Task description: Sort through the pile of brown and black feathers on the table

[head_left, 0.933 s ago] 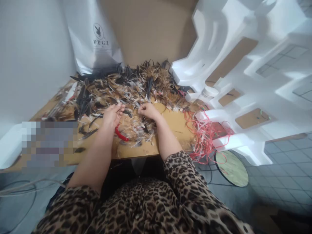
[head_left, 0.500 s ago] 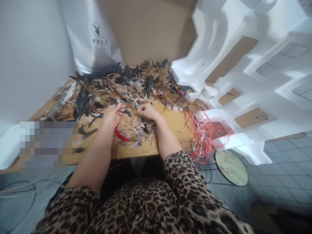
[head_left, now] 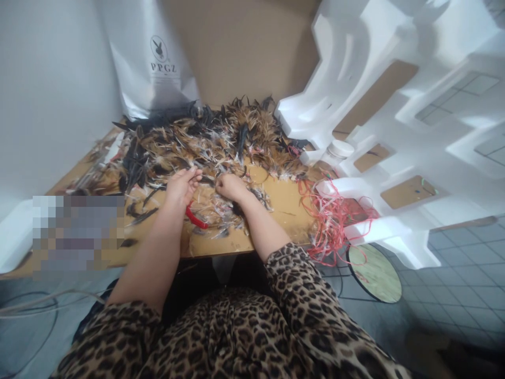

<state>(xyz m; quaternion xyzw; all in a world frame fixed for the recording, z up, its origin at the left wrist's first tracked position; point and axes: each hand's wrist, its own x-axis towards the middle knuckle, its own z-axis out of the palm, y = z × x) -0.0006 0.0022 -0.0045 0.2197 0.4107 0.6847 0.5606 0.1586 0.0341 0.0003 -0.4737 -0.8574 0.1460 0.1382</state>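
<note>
Over a wooden table [head_left: 288, 197] strewn with brown, black and white feathers [head_left: 185, 139], both of my hands are close together. My left hand [head_left: 183, 185] is closed in a pinch at the fingertips, with a dark feather [head_left: 207, 179] at them. A short gap to the right, my right hand [head_left: 232, 187] has its fingers curled tight; whatever they hold is hidden or too small to make out. Just below my left hand lies a red curved handle [head_left: 196, 217], its other end hidden. Loose feathers [head_left: 215, 208] lie under and between the hands.
A tangle of red-pink string [head_left: 333, 221] hangs over the table's right edge. Beside it stand a white-lidded jar [head_left: 339, 149] and large white foam packing [head_left: 426, 131]. Behind the feathers is a silver bag [head_left: 158, 89]. A round green-topped stool [head_left: 374, 272] is below right.
My right hand has moved a little left, nearer my left hand, and stays closed. My left hand has hardly moved.
</note>
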